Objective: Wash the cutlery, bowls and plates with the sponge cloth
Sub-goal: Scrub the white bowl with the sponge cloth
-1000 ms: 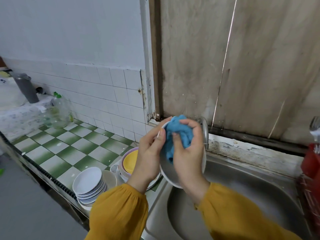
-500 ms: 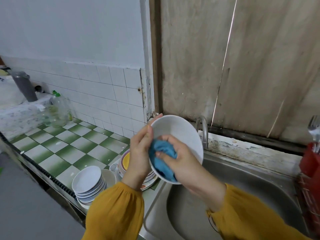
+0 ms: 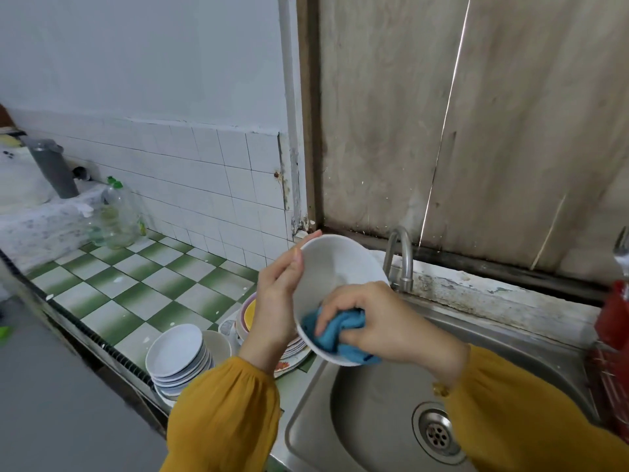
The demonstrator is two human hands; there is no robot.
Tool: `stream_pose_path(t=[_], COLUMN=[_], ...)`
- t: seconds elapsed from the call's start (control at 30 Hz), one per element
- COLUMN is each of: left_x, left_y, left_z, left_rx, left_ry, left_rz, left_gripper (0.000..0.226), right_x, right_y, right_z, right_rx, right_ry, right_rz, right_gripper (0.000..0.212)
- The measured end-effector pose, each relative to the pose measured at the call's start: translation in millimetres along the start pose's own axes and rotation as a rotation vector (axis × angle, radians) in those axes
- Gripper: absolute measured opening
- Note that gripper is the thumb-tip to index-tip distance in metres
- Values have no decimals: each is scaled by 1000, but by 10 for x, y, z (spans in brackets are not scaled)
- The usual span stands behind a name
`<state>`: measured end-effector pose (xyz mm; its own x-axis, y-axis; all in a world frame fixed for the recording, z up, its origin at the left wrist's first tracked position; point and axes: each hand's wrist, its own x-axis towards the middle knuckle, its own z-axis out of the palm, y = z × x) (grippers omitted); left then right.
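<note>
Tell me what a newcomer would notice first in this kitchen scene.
The eye goes to the white bowl, tilted above the steel sink: the left hand holds its rim while the right hand presses a blue sponge cloth into its lower edge. Next come the yellow sleeves at the bottom, and the stack of white plates on the green-and-white tiled counter left of the sink.

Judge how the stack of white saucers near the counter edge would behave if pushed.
The stack of white saucers sits tilted, close to the counter edge, so it may topple. Glossy surfaces suggest ceramic: probably heavy, breakable.
</note>
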<state>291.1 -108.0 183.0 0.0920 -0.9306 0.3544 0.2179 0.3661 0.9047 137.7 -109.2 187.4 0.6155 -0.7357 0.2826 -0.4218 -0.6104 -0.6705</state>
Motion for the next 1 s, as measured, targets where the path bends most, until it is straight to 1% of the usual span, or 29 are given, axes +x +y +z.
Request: stream_pose_path(t=[0.03, 0.07, 0.1, 0.13, 0.17, 0.2, 0.23, 0.27, 0.3, 0.33, 0.37, 0.4, 0.43, 0.5, 0.53, 0.57, 0.6, 0.63, 0.67, 0.7, 0.73, 0.77, 0.8, 0.87, 0.9, 0.97, 1.0], left_x=[-8, -30, -52, -75, -92, -110, -120, -123, -120, -106, -84, -72, -66, -79, -84, -90, -84, -66, -49, -37, -36, -43, -60, -108, -125, -148, -160], left_y=[-18, -37, -65, -94, -124, -145, -154, -149, -141, -133, -125, -113, -105, -98, -90, -78, -73, -78, -82, -83, -85, -99, -115, -135, -141, -151, -154], left_z=[-13, -5, 28, 73, 123, 168, 194, 197, 176, 140, 98, 59, 53, 109, 146, 162, 153, 113, 51, -3, -40, -51, -46, -18, -14, -45, -69], left_rx=[-11, -23, -35, -46, -55, -55, -46, -37, -36, -35, -28, -17, -4, 4, 10, 12, 10, 6, 3, 7, 18, 26, 24, 16, 21, 18, -3], left_ry=[2, -1, -5, -8, -15, -22, -28, -32, -25, -8, 9, 20, 24, 10, -1, -9, -9, 3, 20, 36, 37, 28, 15, -16, -30, -34, -13], left_rz=[-15, -25, -31, -40, -48, -49, -41, -37, -43, -50, -51, -46, -38, -33, -31, -30, -32, -32, -32, -32, -34, -48, -67, -100, -103, -90, -91], left_gripper=[40, 39, 38, 39, 40, 41, 42, 42, 43, 44, 44, 43, 41, 36, 34, 34, 37, 37, 36, 36, 38, 39, 37, 38, 39, 37, 39], right_x=[-9, 2, 20, 37, 44, 36, 19, -14, -61, -95, -108, -99, -70, 19, 53, 61, 49, 21, -5, -14, -3, 28, 73, 173, 206, 229, 214], right_y=[68, 137, 187, 225, 226, 192, 153, 106, 56, 31, 41, 79, 122, 155, 150, 133, 103, 81, 90, 155, 219, 273, 320, 396, 391, 398, 414], right_z=[-61, -110, -139, -129, -83, -17, 39, 67, 72, 60, 31, 5, -14, 6, 47, 76, 84, 73, 46, 2, -57, -111, -157, -209, -230, -258, -260], right_rx=[-105, -238, -348, -395, -358, -260, -143, -27, 70, 114, 105, 61, -5, -121, -118, -80, -18, 27, 15, -84, -214, -349, -487, -738, -829, -885, -880], right_ry=[-62, -64, 13, 154, 303, 405, 425, 377, 277, 148, 51, 32, 95, 349, 430, 427, 349, 219, 75, -35, -100, -115, -83, 69, 147, 233, 226], right_rz=[11, 21, 13, -11, -22, -19, -5, 2, 15, 28, 42, 51, 55, 22, 12, 14, 23, 35, 26, -7, -41, -83, -162, -377, -479, -612, -620], right_gripper=[43, 44, 43, 42, 41, 41, 43, 45, 48, 49, 48, 46, 43, 41, 43, 45, 46, 45, 42, 40, 39, 40, 41, 39, 35, 24, 24])
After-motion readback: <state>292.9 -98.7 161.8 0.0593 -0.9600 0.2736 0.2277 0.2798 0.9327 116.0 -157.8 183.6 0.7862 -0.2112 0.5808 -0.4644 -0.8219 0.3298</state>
